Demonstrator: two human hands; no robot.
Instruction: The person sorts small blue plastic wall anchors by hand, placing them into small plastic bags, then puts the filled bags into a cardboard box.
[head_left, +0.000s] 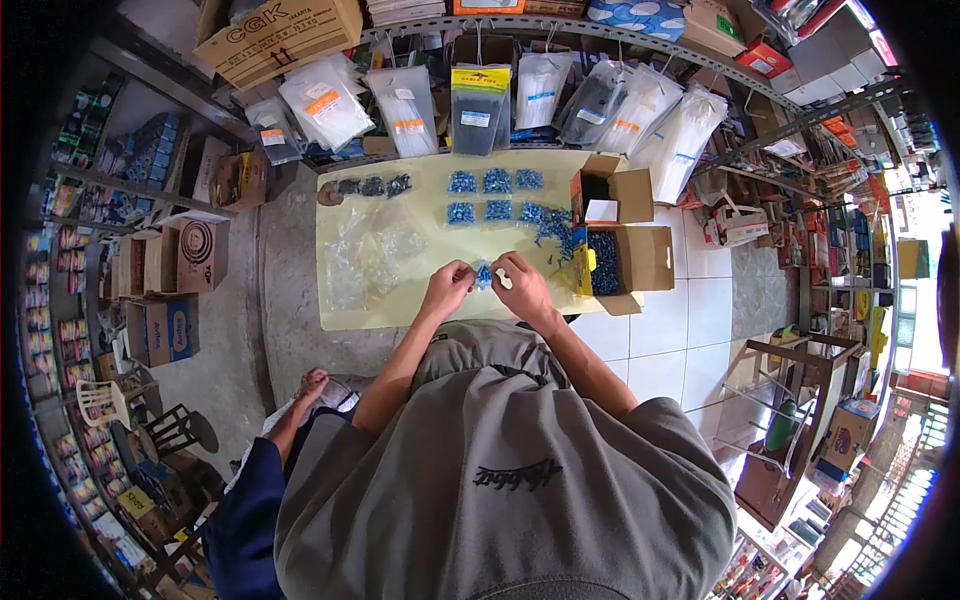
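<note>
Between my two hands is a small clear plastic bag (484,275) with blue pieces in it, held low over the pale yellow table (450,315). My left hand (450,288) pinches the bag's left side, and my right hand (523,290) grips its right side with bent fingers. Beyond the hands lie filled bags of blue pieces (497,210) in two rows. A loose pile of small blue pieces (553,228) spreads to the right, beside an open carton (645,262) full of them. Clear empty bags (365,250) are scattered on the left.
Three bags of dark pieces (372,187) lie at the table's far left. Another open box (630,195) stands at the far right. Packs of cable ties (481,110) hang from the rack behind. A co-worker's hand (314,383) shows to my left, near a dark blue sleeve.
</note>
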